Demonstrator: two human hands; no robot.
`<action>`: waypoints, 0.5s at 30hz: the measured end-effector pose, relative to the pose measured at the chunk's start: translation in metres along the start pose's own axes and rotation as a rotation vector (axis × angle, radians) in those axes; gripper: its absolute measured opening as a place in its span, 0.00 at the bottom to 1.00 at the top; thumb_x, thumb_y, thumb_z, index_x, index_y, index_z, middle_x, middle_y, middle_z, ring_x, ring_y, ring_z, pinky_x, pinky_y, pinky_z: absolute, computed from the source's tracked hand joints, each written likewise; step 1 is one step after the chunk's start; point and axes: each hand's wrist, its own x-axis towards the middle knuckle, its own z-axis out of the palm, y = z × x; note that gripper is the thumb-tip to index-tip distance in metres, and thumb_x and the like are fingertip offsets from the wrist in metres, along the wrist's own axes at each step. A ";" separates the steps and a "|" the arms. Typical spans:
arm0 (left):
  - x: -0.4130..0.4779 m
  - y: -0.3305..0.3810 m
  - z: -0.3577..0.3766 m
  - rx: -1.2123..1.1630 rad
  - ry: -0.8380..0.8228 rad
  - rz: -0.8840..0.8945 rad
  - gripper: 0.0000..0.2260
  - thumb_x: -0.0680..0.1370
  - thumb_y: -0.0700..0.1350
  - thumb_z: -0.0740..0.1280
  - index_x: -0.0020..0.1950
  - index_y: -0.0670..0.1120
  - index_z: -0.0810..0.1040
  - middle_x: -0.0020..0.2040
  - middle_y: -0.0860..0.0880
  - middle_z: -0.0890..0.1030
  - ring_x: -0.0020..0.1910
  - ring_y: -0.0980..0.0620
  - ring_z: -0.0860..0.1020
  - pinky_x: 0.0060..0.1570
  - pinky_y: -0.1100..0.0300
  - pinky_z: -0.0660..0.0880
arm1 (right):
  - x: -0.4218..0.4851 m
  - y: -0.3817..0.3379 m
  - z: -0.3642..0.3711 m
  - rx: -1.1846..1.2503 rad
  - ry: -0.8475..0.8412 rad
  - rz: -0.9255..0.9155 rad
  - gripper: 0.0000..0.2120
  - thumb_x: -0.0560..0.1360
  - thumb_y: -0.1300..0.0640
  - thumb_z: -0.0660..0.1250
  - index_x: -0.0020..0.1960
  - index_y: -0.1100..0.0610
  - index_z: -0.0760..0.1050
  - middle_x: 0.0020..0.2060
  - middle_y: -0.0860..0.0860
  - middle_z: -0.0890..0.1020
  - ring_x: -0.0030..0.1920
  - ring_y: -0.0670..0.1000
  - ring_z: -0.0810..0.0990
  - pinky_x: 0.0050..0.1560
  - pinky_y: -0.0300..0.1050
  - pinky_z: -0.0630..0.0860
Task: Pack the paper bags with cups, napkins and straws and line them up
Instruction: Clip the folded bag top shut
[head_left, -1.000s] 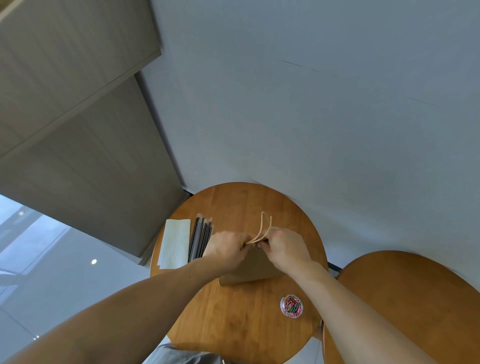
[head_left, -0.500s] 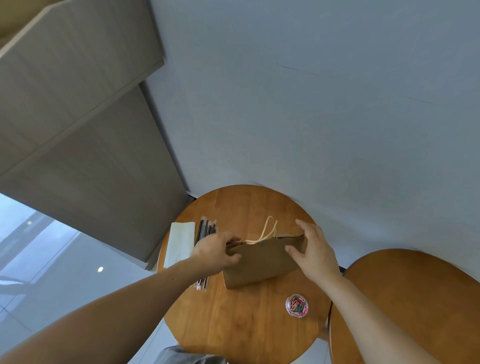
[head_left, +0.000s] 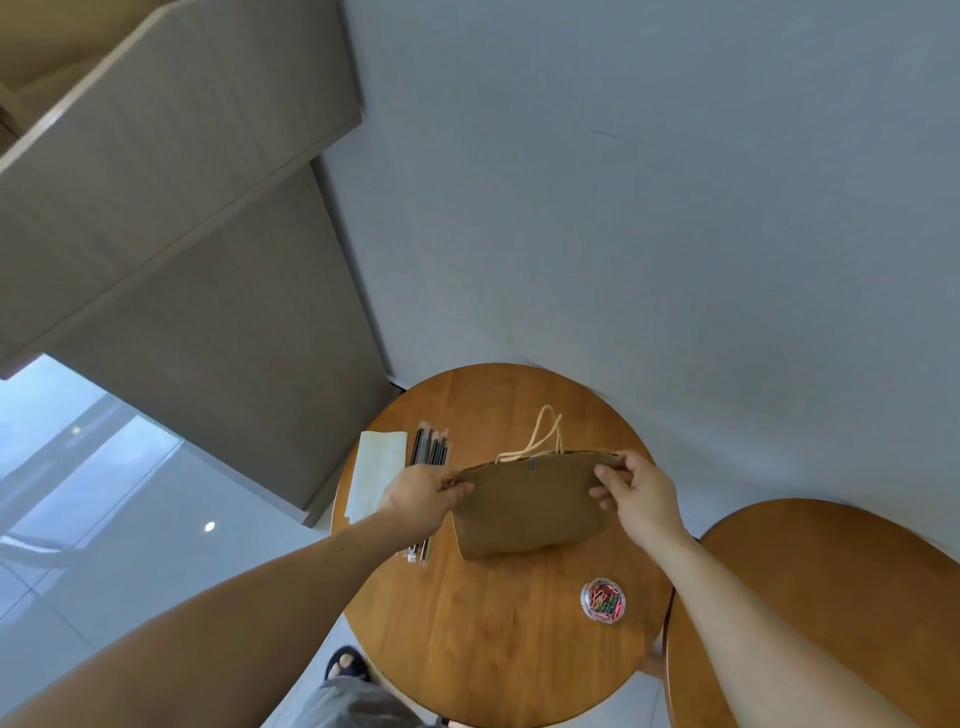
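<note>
Bag (head_left: 530, 506) taken by its top corners.
Left hand (head_left: 421, 501) and right hand (head_left: 641, 499), shifted off the handles (head_left: 545, 436), are pinched there; lining-up seems due.

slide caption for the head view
Left hand and right hand pinch the top corners of a paper bag at a round table holding straws and napkins.

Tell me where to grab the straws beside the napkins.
Likely pinch the straws across their width at the far ends, coming from above: they lie flat, side by side, pointing away, and the left hand holding the paper bag covers their middle.
</note>
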 end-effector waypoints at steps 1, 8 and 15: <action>-0.003 0.002 -0.006 -0.003 0.008 0.010 0.09 0.81 0.54 0.64 0.46 0.55 0.82 0.38 0.56 0.81 0.36 0.57 0.78 0.36 0.60 0.74 | -0.002 -0.005 0.000 0.011 0.014 -0.021 0.02 0.80 0.52 0.65 0.51 0.45 0.75 0.37 0.41 0.85 0.37 0.43 0.84 0.39 0.38 0.81; -0.038 0.015 -0.074 -0.056 0.156 0.126 0.10 0.81 0.53 0.64 0.51 0.51 0.83 0.43 0.49 0.83 0.42 0.49 0.80 0.44 0.50 0.78 | -0.017 -0.073 0.006 0.116 0.128 -0.196 0.02 0.80 0.51 0.66 0.49 0.45 0.76 0.34 0.45 0.85 0.33 0.47 0.83 0.40 0.46 0.80; -0.092 0.013 -0.160 -0.409 0.304 0.200 0.10 0.80 0.50 0.67 0.48 0.44 0.83 0.45 0.42 0.85 0.44 0.44 0.84 0.48 0.45 0.81 | -0.045 -0.185 0.022 0.265 0.263 -0.343 0.05 0.78 0.54 0.68 0.46 0.44 0.78 0.32 0.49 0.84 0.32 0.52 0.83 0.40 0.51 0.80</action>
